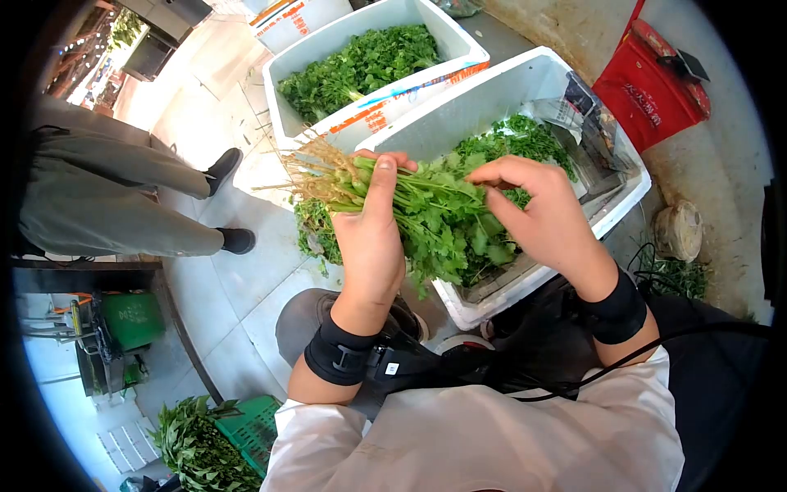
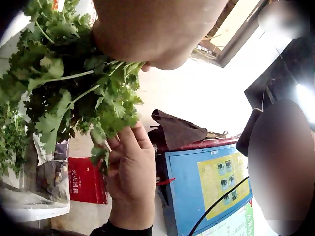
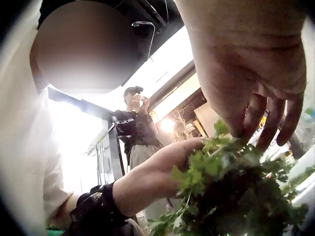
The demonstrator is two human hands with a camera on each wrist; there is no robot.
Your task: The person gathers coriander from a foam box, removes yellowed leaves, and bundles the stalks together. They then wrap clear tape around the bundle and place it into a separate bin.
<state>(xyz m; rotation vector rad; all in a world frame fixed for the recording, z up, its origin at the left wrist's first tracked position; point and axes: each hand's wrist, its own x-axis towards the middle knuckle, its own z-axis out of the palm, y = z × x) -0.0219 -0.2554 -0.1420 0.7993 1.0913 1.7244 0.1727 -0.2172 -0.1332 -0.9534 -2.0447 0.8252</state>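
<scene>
Clamped in left hand, pinched by right hand: herb bunch. Roots toward ten o'clock, in head view alone.

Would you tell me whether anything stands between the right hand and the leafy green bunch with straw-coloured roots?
Nothing visible does: the bare right hand has its fingertips at the leaves of the leafy green bunch.

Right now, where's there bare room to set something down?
Bare: pale floor tiles between the standing person's dark shoes and the green plastic crate.

Crowded: above the near white foam box, where the left hand and right hand hold a leafy green bunch with tan roots; more greens lie below the roots.
</scene>
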